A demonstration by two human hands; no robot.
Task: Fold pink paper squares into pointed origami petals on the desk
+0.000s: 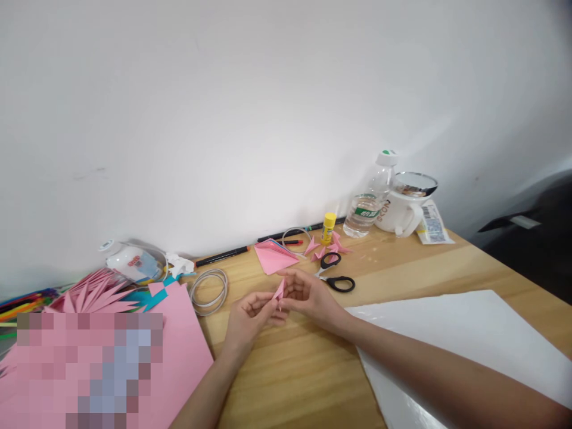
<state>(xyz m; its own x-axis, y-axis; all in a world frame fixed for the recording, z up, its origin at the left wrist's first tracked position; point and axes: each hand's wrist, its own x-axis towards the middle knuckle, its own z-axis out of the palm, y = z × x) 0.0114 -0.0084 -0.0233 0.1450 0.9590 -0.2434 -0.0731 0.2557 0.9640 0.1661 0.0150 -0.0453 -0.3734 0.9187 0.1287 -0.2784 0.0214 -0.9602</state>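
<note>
Between my two hands, just above the wooden table, is a small folded piece of pink paper (pixel 279 291) with a pointed tip. My left hand (pixel 253 311) pinches it from the left side. My right hand (pixel 308 298) grips it from the right with thumb and fingers. Right behind my right hand lie scissors (pixel 342 283) with black handles, their blades partly hidden. Pink square paper (pixel 273 257) rests behind my hands, and several small folded pink paper pieces (pixel 338 243) lie around a yellow glue stick (pixel 328 228).
Pink sheets (pixel 185 333) and fanned pink paper strips (pixel 96 292) lie at the left, near a white bottle (pixel 134 262) and a coiled cable (pixel 209 292). Markers (pixel 223 256) line the wall. A water bottle (pixel 366 202) and white mug (pixel 397 211) stand back right. A white board (pixel 469 339) covers the right front.
</note>
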